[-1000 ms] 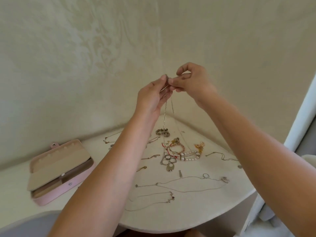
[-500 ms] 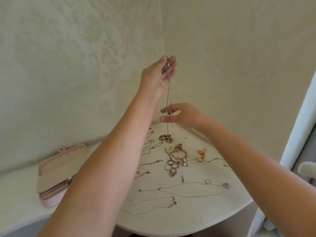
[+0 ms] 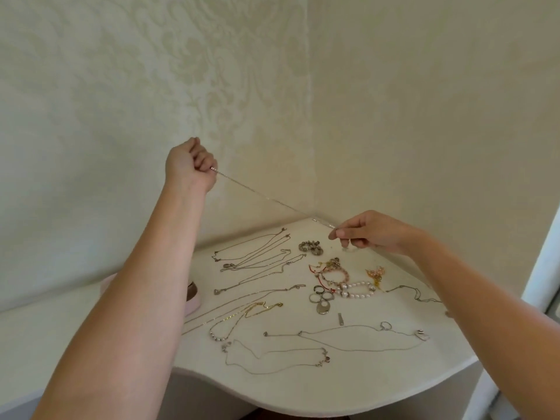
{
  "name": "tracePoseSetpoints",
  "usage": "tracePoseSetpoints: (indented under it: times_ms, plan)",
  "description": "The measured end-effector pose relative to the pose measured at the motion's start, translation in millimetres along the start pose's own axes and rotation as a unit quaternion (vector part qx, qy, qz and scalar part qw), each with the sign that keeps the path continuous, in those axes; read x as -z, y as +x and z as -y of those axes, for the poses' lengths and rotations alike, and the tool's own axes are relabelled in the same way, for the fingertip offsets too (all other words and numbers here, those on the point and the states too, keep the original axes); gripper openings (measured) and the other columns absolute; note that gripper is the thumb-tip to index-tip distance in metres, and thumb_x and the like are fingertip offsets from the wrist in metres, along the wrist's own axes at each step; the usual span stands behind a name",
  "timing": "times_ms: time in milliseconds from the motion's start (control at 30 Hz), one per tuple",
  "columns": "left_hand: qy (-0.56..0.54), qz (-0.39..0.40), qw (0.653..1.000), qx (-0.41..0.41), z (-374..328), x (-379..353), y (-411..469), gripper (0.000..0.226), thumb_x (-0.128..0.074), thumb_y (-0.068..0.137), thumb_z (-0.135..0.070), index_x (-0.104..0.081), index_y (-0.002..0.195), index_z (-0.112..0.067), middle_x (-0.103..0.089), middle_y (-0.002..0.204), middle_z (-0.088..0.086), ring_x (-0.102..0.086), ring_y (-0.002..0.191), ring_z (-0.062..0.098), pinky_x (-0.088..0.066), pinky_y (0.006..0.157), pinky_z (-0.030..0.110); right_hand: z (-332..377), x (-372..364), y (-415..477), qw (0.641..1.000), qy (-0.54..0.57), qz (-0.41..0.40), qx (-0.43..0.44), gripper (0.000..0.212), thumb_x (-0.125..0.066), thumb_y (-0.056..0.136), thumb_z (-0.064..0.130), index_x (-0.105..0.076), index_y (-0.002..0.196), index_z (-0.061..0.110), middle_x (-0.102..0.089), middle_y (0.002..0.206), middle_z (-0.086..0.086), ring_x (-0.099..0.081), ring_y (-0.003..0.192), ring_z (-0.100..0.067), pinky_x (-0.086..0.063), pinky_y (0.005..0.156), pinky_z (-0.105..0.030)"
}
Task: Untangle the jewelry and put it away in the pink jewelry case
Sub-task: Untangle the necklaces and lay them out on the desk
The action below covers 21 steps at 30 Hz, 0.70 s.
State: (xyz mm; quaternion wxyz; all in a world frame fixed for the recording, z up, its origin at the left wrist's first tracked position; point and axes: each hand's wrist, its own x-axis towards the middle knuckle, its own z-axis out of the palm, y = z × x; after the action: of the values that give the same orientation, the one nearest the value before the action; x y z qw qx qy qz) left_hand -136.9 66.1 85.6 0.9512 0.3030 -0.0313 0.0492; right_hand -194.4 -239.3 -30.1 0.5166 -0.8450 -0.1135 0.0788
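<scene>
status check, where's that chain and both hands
Left hand and right hand each grip an end of the chain, pulled straight above the table. Case mostly hidden behind left forearm. Chain clear of the other jewelry.

A cream wall (image 3: pixel 121 86) patterned with pale damask is seen behind the left hand (image 3: pixel 189 165). It is met in a corner by a plainer wall (image 3: pixel 424 116) behind the right hand (image 3: pixel 374 234). Below both, a white bench (image 3: pixel 394 377) with a curved front edge is set. A white upright frame (image 3: pixel 542 268) is seen right of the right hand.
</scene>
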Motion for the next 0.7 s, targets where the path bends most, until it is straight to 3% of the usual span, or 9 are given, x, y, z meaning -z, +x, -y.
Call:
tracePoseSetpoints:
  times_ms: [167, 300, 400, 600, 700]
  plan:
    - [0.021, -0.044, 0.999, -0.014, -12, 35, 3, 0.031, -0.036, 0.098, -0.009, -0.044, 0.068, -0.012, -0.025, 0.039, -0.008, -0.019, 0.028, 0.007, -0.016, 0.031, 0.016, -8, 1, 4, 1.000, -0.004, 0.011, -0.023, 0.028, -0.061, 0.090, 0.019, -0.069, 0.104, -0.004, -0.068, 0.068, 0.009, -0.041, 0.050, -0.006, -0.038, 0.079, -0.031]
    - [0.046, -0.063, 0.997, -0.025, -20, 50, 3, 0.030, -0.036, 0.098, -0.010, -0.044, 0.069, -0.012, -0.026, 0.040, -0.008, -0.019, 0.029, 0.007, -0.015, 0.032, 0.015, -8, 1, 3, 0.999, -0.024, -0.019, -0.025, 0.019, -0.065, 0.089, 0.020, -0.074, 0.099, 0.007, -0.067, 0.070, 0.003, -0.041, 0.050, -0.005, -0.039, 0.062, -0.019]
    - [0.075, -0.042, 0.996, -0.016, -22, 56, 2, 0.030, -0.038, 0.099, -0.012, -0.045, 0.070, -0.013, -0.026, 0.041, -0.009, -0.021, 0.030, 0.007, -0.015, 0.033, 0.015, -7, -3, 3, 0.999, -0.034, -0.027, -0.022, 0.016, -0.068, 0.086, 0.021, -0.075, 0.096, 0.011, -0.068, 0.069, 0.002, -0.046, 0.053, -0.006, -0.042, 0.059, -0.015]
    - [0.089, 0.002, 0.996, 0.001, -21, 46, -9, 0.027, -0.043, 0.098, -0.015, -0.049, 0.072, -0.014, -0.029, 0.044, -0.009, -0.023, 0.033, 0.005, -0.017, 0.033, 0.015, -5, -29, -4, 0.983, -0.161, 0.083, -0.036, 0.012, -0.071, 0.084, 0.020, -0.076, 0.089, 0.011, -0.070, 0.070, 0.002, -0.056, 0.055, -0.004, -0.045, 0.058, -0.016]
    - [0.116, 0.045, 0.992, 0.018, -13, 33, -21, 0.024, -0.045, 0.098, -0.017, -0.051, 0.074, -0.014, -0.031, 0.045, -0.009, -0.025, 0.035, 0.005, -0.018, 0.033, 0.015, -9, -48, -11, 0.961, -0.235, 0.123, -0.074, 0.022, -0.079, 0.076, 0.025, -0.074, 0.084, 0.005, -0.068, 0.067, 0.001, -0.058, 0.057, -0.006, -0.046, 0.059, -0.016]
